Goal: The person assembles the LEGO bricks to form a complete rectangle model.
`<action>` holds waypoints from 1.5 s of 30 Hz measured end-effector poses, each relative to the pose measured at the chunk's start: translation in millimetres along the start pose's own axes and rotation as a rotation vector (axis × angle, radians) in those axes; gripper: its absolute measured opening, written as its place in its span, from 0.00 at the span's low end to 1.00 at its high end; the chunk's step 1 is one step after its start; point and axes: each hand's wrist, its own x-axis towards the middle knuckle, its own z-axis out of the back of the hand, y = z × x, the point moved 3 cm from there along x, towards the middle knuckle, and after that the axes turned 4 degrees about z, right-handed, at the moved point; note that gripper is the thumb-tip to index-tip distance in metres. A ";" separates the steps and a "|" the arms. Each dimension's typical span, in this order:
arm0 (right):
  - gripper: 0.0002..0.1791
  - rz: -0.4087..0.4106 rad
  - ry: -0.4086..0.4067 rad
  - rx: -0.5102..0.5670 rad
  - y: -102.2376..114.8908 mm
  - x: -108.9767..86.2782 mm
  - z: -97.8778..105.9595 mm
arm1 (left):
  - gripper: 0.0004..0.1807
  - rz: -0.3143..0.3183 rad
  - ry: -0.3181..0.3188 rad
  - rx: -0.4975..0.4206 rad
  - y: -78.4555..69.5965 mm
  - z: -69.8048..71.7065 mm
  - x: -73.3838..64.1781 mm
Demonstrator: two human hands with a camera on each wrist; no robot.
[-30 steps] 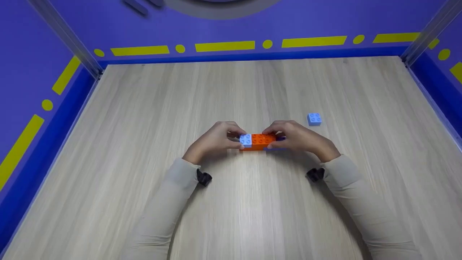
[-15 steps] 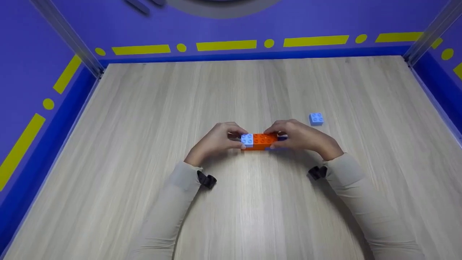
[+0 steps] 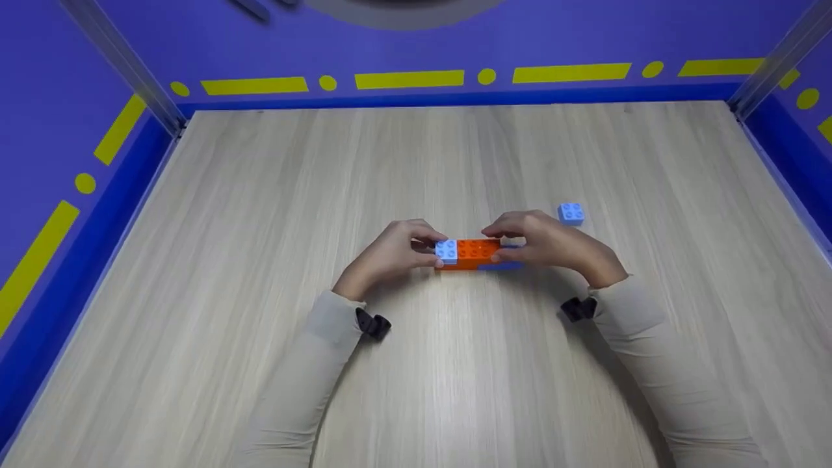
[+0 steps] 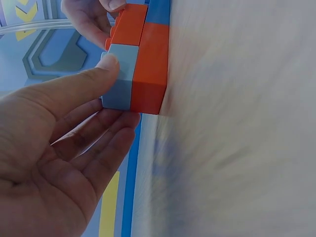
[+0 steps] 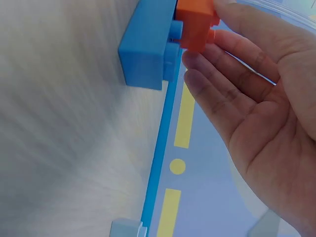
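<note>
A stack of toy building bricks lies on the table between both hands. Its lower layer is an orange brick [image 4: 150, 69] with a blue brick [image 5: 148, 44] at the right end. On top sit a small light blue brick [image 3: 446, 251] at the left and an upper orange brick [image 3: 478, 249] beside it. My left hand [image 3: 392, 252] pinches the light blue brick between thumb and fingers. At the upper orange brick's right end is my right hand [image 3: 546, 240], its fingers loosely spread, the thumb close to or touching the brick. Bare studs of the blue brick show below this hand.
A loose light blue brick [image 3: 571, 214] lies on the wooden table [image 3: 390, 169], behind and right of the stack. Blue panels with yellow marks [image 3: 409, 79] border the table at the back and sides. Both wrists carry small black camera mounts [image 3: 374, 325].
My right hand has loosened and shifted slightly right, showing more of the blue brick. My left hand keeps its hold. The head view has shifted slightly.
</note>
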 end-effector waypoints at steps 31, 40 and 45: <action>0.22 -0.092 -0.141 -0.062 -32.7 -22.3 33.1 | 0.20 -0.046 -0.019 0.004 0.4 -0.3 0.3; 0.22 -0.151 -0.155 -0.081 -43.9 -32.4 42.2 | 0.20 -0.060 -0.015 0.019 -0.5 -1.1 1.0; 0.22 -0.152 -0.145 -0.091 -50.6 -36.4 46.3 | 0.20 -0.075 -0.014 0.032 -1.2 -1.6 1.2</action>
